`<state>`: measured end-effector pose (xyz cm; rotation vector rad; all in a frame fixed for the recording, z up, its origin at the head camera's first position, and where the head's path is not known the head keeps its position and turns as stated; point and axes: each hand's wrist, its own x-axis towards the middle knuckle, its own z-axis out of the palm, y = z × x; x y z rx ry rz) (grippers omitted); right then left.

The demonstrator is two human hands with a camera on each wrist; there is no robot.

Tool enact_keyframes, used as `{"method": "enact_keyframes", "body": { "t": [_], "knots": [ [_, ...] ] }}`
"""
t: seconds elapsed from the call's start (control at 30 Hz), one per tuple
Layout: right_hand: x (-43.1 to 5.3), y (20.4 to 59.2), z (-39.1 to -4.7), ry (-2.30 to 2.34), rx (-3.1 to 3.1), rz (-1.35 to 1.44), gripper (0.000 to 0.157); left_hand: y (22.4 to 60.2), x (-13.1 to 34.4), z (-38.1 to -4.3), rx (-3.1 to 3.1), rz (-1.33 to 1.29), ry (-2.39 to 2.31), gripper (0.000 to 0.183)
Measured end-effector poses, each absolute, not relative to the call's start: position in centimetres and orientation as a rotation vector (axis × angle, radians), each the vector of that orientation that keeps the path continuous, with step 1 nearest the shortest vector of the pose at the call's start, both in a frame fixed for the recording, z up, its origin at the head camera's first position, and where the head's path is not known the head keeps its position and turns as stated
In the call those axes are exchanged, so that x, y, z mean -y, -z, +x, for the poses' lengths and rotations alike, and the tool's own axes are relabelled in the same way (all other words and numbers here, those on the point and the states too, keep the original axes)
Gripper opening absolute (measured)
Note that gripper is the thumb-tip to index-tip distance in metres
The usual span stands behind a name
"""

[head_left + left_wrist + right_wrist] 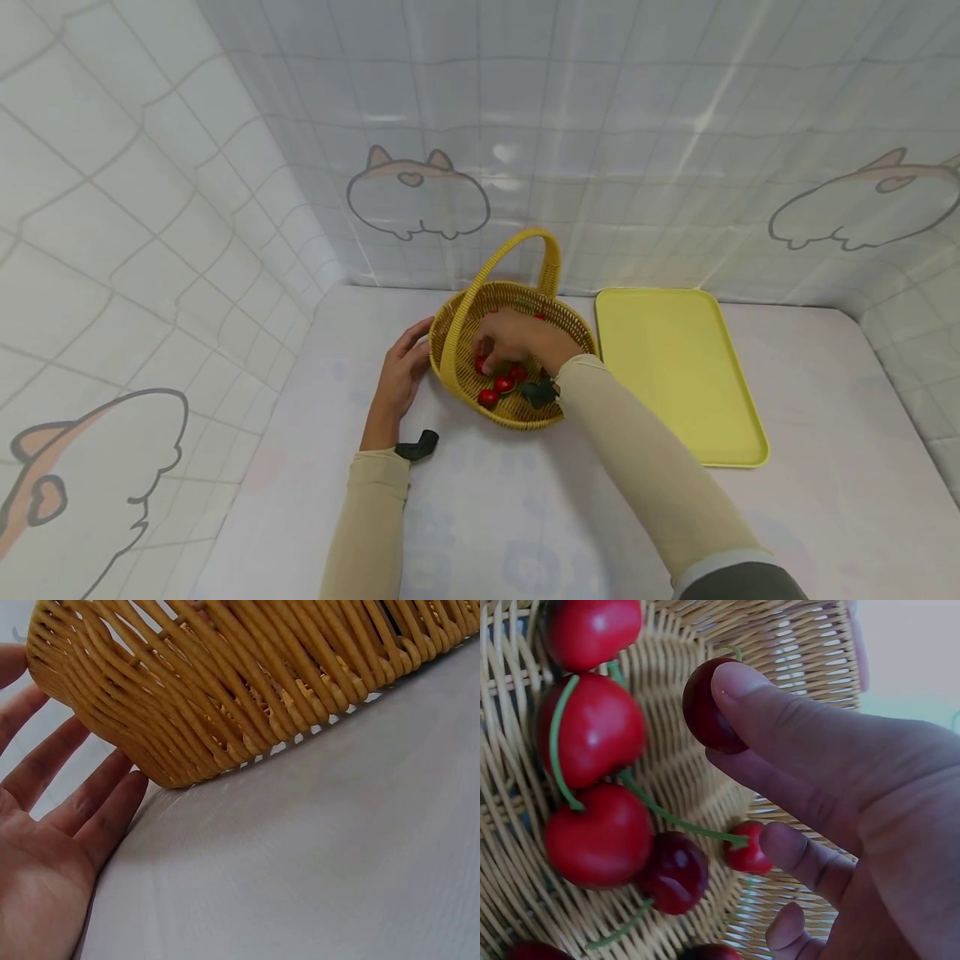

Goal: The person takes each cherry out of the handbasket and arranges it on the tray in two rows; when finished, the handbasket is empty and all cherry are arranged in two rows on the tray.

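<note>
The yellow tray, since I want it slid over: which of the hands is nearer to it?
Right. The right hand is in the basket, left of the yellow tray, pinching a dark cherry; the left hand touches the basket's left side, farther away.

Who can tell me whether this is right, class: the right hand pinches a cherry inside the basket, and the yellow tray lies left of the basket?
Not quite: the yellow tray lies to the right of the basket, as the head view shows. The right hand does pinch a cherry inside the basket.
</note>
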<state>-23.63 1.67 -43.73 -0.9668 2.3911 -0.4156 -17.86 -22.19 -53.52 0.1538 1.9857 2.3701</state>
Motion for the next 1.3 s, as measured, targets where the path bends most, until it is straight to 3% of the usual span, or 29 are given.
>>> {"method": "enact_keyframes", "body": {
  "t": [0.53, 1.03, 1.3],
  "knots": [
    [-5.8, 40.4, -22.2, 0.660, -2.439, -0.978, 0.028, 53.7, 22.3, -18.0, -1.954, 0.207, -2.390, 0.046],
    [-10.2, 39.0, -20.9, 0.900, -2.506, -0.962, 0.019, 53.6, 22.3, -18.0, -1.944, 0.187, -2.390, 0.044],
    [-12.1, 38.8, -20.5, 0.973, -2.581, -0.973, 0.024, 53.5, 22.4, -18.0, -1.952, 0.178, -2.378, 0.045]
  ]
}}
